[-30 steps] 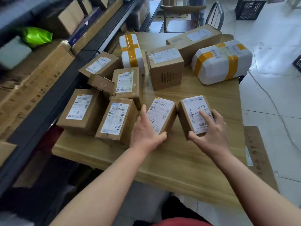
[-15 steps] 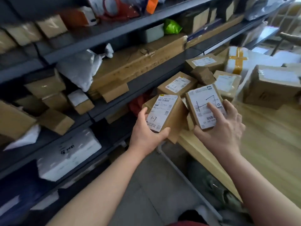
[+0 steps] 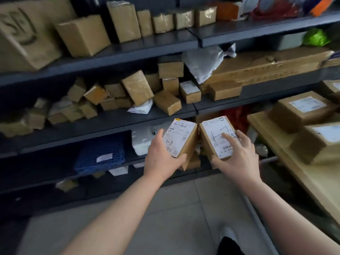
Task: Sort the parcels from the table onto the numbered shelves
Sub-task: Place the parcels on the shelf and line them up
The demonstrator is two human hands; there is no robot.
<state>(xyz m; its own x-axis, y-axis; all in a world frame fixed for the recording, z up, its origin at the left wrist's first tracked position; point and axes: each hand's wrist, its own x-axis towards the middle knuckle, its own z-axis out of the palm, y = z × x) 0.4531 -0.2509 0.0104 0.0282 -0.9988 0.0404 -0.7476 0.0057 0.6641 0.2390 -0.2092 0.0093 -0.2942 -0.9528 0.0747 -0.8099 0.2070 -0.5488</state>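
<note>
Dark grey metal shelves (image 3: 103,126) fill the view in several tiers, their flat boards crowded with brown cardboard. On the top tier at the far left stands a big, matt carton (image 3: 24,34) with "SF" scrawled on its face, and beside it a row of smaller tape-wrapped boxes. The tier below holds a long flat carton (image 3: 266,65) with a crumpled grey plastic mailer (image 3: 202,65) lying against it, and to the left a jumbled heap of small glossy-taped boxes. Lower down sits a blue, mesh-textured package (image 3: 101,153) bearing a white sticker. At the right edge the pale wooden table (image 3: 276,144) carries labelled cardboard parcels (image 3: 301,111). In front of the lower shelves, off the table and held in the air, are two small rectangular cardboard parcels side by side, their near edges touching or almost so. The left hand (image 3: 161,159) grasps the left parcel (image 3: 179,138), thumb along its side; its white label shows a handwritten "1-7". The right hand (image 3: 237,157) grasps the right parcel (image 3: 217,137), fingers laid over its white label, whose pen marks are unreadable.
</note>
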